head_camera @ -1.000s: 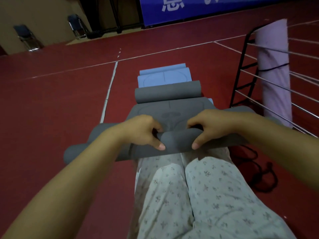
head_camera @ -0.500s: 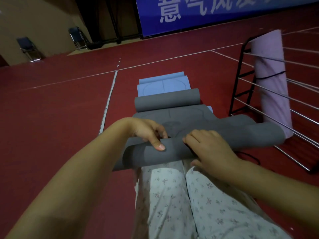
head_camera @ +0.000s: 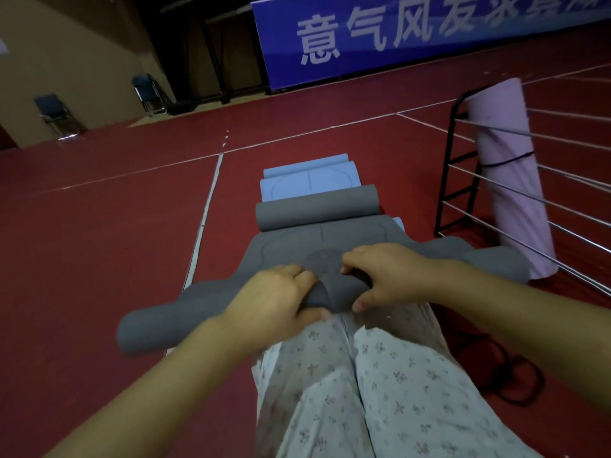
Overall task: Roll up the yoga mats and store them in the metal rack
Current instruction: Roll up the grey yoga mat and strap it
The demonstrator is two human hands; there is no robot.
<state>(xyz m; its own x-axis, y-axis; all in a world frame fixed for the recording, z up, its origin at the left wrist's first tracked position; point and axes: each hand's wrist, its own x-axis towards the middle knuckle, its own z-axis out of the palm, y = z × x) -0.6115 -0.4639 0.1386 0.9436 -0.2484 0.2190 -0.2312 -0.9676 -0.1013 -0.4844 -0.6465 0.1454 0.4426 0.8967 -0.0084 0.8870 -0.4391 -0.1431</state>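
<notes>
A grey yoga mat [head_camera: 317, 246] lies on the red floor in front of my knees, its near end rolled into a thick tube [head_camera: 158, 322] that reaches from lower left to right. My left hand [head_camera: 271, 299] and my right hand [head_camera: 386, 276] both grip the middle of that roll, fingers over the top and thumbs underneath. The mat's far end is curled into a second roll [head_camera: 317, 211]. Beyond it lies a light blue mat [head_camera: 307, 181]. At the right stands the metal rack [head_camera: 459, 166] with a rolled pink mat [head_camera: 509, 173] upright inside it.
My legs in floral trousers [head_camera: 363, 391] kneel below the roll. A black cord [head_camera: 515, 381] lies on the floor at lower right. Two folding chairs [head_camera: 56, 115] stand by the far wall, and a blue banner [head_camera: 413, 31] runs along the back. White lines [head_camera: 205, 206] cross the floor.
The roll has advanced a little along the grey mat. My right hand has moved from the near side of the roll back onto its top, and my view has tilted up.
</notes>
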